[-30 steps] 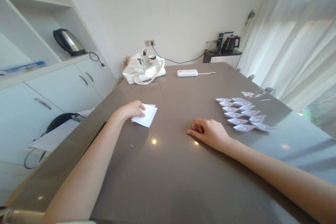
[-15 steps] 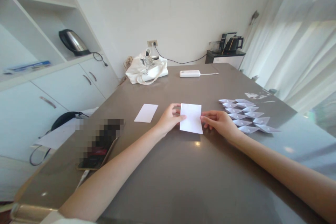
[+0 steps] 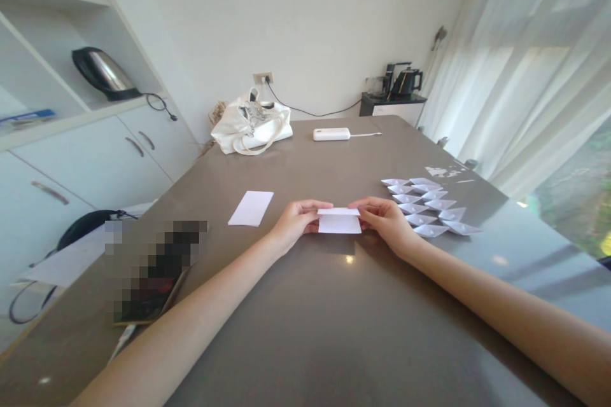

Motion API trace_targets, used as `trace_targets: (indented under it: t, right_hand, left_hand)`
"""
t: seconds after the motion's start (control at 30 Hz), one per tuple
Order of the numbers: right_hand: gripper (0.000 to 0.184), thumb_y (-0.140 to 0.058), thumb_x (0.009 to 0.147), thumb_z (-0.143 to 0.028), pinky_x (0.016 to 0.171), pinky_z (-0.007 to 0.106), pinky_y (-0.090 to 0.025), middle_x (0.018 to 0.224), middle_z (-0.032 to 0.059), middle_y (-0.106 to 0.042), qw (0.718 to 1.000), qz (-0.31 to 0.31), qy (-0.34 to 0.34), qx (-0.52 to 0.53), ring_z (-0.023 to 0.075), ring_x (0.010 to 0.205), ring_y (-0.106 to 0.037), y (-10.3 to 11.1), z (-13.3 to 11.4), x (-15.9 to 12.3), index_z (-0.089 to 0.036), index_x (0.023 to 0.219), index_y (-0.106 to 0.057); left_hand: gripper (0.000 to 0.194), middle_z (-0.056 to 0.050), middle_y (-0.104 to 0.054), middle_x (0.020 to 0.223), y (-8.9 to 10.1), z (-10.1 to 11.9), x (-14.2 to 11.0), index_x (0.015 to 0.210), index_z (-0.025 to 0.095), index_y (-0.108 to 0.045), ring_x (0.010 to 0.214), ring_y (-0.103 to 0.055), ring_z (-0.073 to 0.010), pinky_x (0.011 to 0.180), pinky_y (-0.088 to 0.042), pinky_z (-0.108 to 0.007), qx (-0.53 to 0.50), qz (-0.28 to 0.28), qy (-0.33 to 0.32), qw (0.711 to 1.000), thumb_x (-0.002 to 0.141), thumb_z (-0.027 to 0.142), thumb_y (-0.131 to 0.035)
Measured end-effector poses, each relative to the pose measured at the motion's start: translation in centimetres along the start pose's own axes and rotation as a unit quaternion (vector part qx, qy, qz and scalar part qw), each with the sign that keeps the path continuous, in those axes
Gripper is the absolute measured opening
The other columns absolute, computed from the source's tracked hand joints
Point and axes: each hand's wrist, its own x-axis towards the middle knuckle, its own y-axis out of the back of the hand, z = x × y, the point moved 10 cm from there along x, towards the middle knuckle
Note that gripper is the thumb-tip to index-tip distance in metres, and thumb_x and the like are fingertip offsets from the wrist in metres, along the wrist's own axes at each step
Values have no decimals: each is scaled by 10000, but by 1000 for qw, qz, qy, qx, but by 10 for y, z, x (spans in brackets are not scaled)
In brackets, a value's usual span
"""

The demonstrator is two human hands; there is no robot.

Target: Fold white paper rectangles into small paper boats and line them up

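A small sheet of white paper (image 3: 340,224) is held between my two hands, just above the table, its far edge bent over toward me. My left hand (image 3: 296,224) grips its left side, thumb and fingers closed on it. On the right side, my right hand (image 3: 386,221) pinches the sheet in the same way. Left of my left hand lies a stack of blank white paper (image 3: 251,208). Several folded paper boats (image 3: 424,205) stand in rows on the table, beyond and right of my right hand.
The grey table (image 3: 305,324) stretches ahead. At its far side lie a white handbag (image 3: 252,124) and a white power strip or charger (image 3: 331,134) with a cable. A blurred-out phone (image 3: 157,286) is near the left edge. Paper scraps (image 3: 443,172) lie beyond the boats.
The sheet, nearly flat before, is now bent over at its far edge. Both hands have shifted their grip toward its upper corners. The camera view has turned slightly right.
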Motion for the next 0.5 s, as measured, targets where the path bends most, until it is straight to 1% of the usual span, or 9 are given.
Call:
trace_targets:
  t: [0.1,0.23,0.33,0.4,0.5]
  right_hand:
    - [171,-635,677,-294,543,221,-421,669,9,-652,1000,8,10,-1,99,560,-538,2,-2,0,-148,744,-694]
    - [154,-589,701,-266,507,216,-380,610,-7,-623,999,5,30,-23,99,529,-509,3,-3,2,-155,729,-692]
    - [178,-554,728,-229,555,230,-408,689,24,-667,993,-6,78,-90,127,606,-561,1,-12,0,-152,747,-713]
    - [203,-533,738,-184,614,246,-436,755,45,-686,981,-8,120,-152,148,680,-595,-2,-21,-4,-152,768,-731]
    - [246,-505,740,-124,630,246,-452,782,50,-681,963,-12,171,-208,150,706,-604,-7,-33,-11,-162,795,-741]
  left_hand:
    - [189,-59,-711,851,1,0,1,837,147,-724,731,-642,-139,682,-514,-254,7,3,7,1000,703,157,-592]
    - [231,-73,-699,761,-6,0,-1,789,123,-718,685,-635,-138,619,-495,-232,26,-22,23,999,721,191,-508]
    - [175,-43,-667,729,-8,5,-3,758,130,-689,662,-611,-126,605,-483,-223,58,-21,3,998,732,239,-554]
    - [150,-17,-646,723,-9,9,-4,785,148,-663,649,-592,-117,581,-461,-208,91,-14,-21,996,731,278,-613]
    - [239,-13,-656,750,-10,12,-4,900,166,-635,650,-590,-120,550,-423,-193,137,-6,-46,989,734,336,-661]
